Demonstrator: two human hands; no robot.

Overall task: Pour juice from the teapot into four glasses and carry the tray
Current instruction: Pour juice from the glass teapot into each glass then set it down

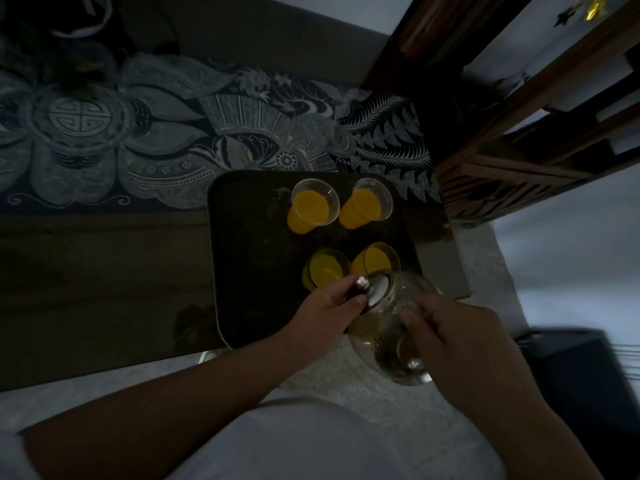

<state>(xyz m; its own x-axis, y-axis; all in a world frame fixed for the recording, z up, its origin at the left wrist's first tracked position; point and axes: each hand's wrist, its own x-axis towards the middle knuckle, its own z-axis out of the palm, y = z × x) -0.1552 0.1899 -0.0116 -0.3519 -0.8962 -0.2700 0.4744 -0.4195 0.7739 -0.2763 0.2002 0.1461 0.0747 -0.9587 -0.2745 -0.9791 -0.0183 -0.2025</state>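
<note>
A dark tray (pixel 249 258) lies on the table's near right corner. On it stand several clear glasses holding orange juice: two at the back (pixel 313 206) (pixel 367 207) and two at the front (pixel 325 271) (pixel 375 259). A clear glass teapot (pixel 391 327) is tilted over the tray's front edge, its lid end toward the front glasses; little juice shows inside. My left hand (pixel 329 313) presses the knob of the teapot lid (pixel 379 287). My right hand (pixel 457 344) grips the teapot at its handle side.
A dark patterned cloth (pixel 156 143) covers the far part of the wooden table (pixel 104 289). A carved wooden chair or shelf (pixel 519 133) stands close at the right. A dark box (pixel 588 368) sits on the floor at the lower right.
</note>
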